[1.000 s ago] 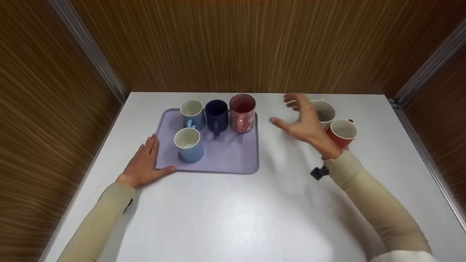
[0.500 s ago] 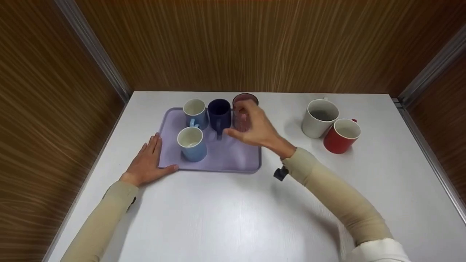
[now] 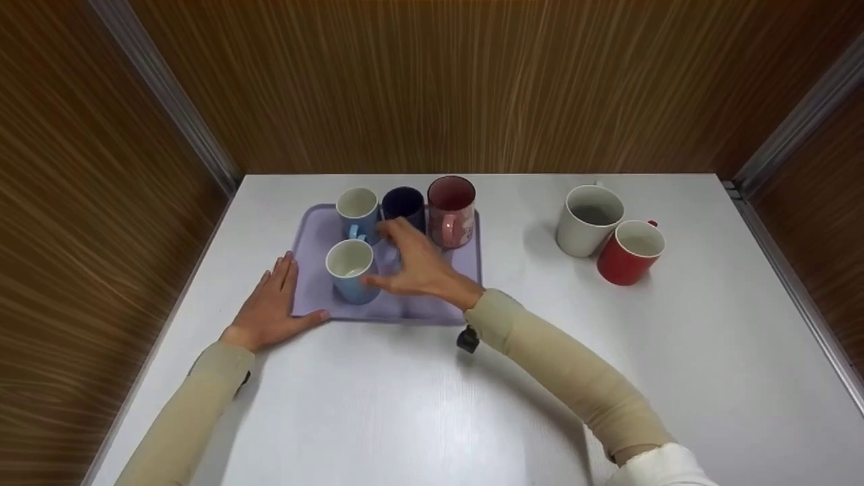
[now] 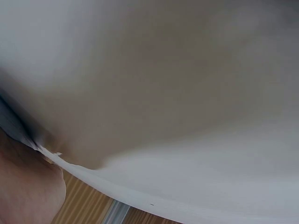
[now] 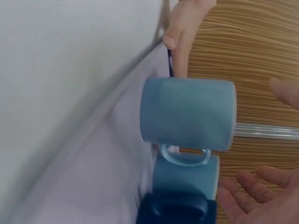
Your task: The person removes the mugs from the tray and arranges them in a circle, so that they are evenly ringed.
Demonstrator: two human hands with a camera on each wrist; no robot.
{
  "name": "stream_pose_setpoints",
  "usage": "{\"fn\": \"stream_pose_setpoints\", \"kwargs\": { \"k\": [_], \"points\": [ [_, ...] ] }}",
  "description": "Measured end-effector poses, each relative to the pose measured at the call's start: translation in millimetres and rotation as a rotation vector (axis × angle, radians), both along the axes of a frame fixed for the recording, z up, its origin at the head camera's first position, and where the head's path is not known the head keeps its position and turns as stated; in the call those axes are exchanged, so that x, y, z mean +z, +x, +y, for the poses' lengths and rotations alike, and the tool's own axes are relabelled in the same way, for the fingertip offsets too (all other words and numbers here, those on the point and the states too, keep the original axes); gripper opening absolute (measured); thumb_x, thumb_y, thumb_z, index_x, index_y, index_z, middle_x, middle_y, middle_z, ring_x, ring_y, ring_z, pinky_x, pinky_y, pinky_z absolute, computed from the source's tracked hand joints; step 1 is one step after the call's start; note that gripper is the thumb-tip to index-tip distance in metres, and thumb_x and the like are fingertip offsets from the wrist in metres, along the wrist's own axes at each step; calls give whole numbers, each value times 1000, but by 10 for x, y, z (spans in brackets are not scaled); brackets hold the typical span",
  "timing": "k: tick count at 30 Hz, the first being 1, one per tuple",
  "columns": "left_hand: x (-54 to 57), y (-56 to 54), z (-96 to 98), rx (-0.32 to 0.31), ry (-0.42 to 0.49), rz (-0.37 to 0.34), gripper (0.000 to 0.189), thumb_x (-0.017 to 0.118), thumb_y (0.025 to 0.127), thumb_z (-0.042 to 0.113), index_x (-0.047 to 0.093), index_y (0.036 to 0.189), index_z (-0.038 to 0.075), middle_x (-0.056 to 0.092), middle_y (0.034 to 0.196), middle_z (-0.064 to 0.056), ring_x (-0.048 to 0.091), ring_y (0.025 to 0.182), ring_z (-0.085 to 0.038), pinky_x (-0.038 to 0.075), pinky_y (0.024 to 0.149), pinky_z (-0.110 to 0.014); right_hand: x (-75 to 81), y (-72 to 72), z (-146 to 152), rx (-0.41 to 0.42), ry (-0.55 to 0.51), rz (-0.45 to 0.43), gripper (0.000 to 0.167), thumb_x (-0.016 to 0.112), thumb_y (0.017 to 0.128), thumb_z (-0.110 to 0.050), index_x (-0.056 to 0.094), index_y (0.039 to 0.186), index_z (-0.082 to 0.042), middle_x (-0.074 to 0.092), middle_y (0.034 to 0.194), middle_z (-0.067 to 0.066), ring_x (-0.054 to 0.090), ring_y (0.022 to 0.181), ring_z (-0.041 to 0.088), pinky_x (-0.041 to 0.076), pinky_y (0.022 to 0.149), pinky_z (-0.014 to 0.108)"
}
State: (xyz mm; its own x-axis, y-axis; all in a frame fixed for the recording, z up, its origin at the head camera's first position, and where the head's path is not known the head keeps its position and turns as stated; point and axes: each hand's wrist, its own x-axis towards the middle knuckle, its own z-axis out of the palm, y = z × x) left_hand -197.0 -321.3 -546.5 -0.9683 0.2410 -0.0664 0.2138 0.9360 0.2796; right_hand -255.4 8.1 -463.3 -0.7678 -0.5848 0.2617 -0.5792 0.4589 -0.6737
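Tray (image 3: 466,307), centre left of the head view, on white counter (image 3: 432,405): four mugs, three in a back row, one light blue mug (image 3: 351,270) in front. Right hand (image 3: 415,263), fingers spread and open, beside that mug (blocks the navy mug (image 3: 403,201) partly). Left hand (image 3: 270,307) flat at tray's left edge. White mug (image 3: 588,219) and red mug (image 3: 629,251), right. Contents unclear; left wrist view blurred.

White table (image 3: 405,405): tray (image 3: 418,307), 2 mugs (image 3: 611,233).

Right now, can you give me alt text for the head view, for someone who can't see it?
A right hand reaches, fingers open, over a lilac tray toward the near blue mug. The left hand lies flat against the tray's left edge. Three more mugs stand along the tray's back; a white mug and red mug sit on the table.
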Motion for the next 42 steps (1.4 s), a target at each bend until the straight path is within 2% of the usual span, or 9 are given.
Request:
{"fn": "stream_pose_setpoints", "kwargs": {
  "k": [6, 18, 23, 33, 37, 42],
  "points": [
    [-23, -5, 8, -3, -10, -16, 130, 57, 90, 85, 6, 169, -5, -2, 180, -21, 1, 167, -41, 10, 135, -58, -171, -25, -202, 2, 16, -93, 91, 91, 80, -45, 50, 151, -4, 59, 139, 14, 60, 125, 27, 54, 108, 42],
    [-34, 29, -34, -5, 0, 15, 129, 60, 90, 82, 9, 168, -8, 1, 178, -25, 5, 166, -43, 12, 134, -59, -403, -44, -511, -66, -42, -110, 89, 97, 74, -40, 56, 145, -6, 64, 134, 15, 62, 125, 31, 51, 111, 44],
    [-53, 16, -65, -9, 4, 21, 128, 62, 91, 80, 9, 168, -8, 2, 178, -25, 5, 166, -43, 13, 134, -60, -464, -49, -564, -73, -65, -133, 92, 99, 72, -39, 55, 146, -8, 66, 138, 10, 62, 128, 25, 51, 112, 41],
    [-46, -9, -108, -19, 12, 37, 127, 63, 92, 78, 9, 167, -9, 3, 178, -26, 6, 166, -45, 13, 133, -62, -418, -41, -629, -127, -72, -165, 89, 101, 69, -35, 59, 143, -10, 69, 133, 7, 64, 123, 22, 54, 109, 39],
    [-47, -10, -116, -19, 19, 46, 127, 64, 91, 77, 10, 167, -10, 4, 178, -27, 7, 165, -45, 14, 133, -62, -396, -37, -635, -140, -92, -147, 86, 101, 67, -34, 60, 139, -10, 69, 130, 7, 65, 120, 21, 54, 107, 38],
    [-40, -17, -126, -7, 16, 10, 129, 61, 91, 81, 7, 168, -7, 0, 179, -24, 4, 166, -42, 11, 134, -59, -285, -12, -627, -145, -122, -105, 85, 101, 66, -34, 61, 137, -10, 69, 129, 7, 65, 120, 21, 54, 107, 37]
  ]
}}
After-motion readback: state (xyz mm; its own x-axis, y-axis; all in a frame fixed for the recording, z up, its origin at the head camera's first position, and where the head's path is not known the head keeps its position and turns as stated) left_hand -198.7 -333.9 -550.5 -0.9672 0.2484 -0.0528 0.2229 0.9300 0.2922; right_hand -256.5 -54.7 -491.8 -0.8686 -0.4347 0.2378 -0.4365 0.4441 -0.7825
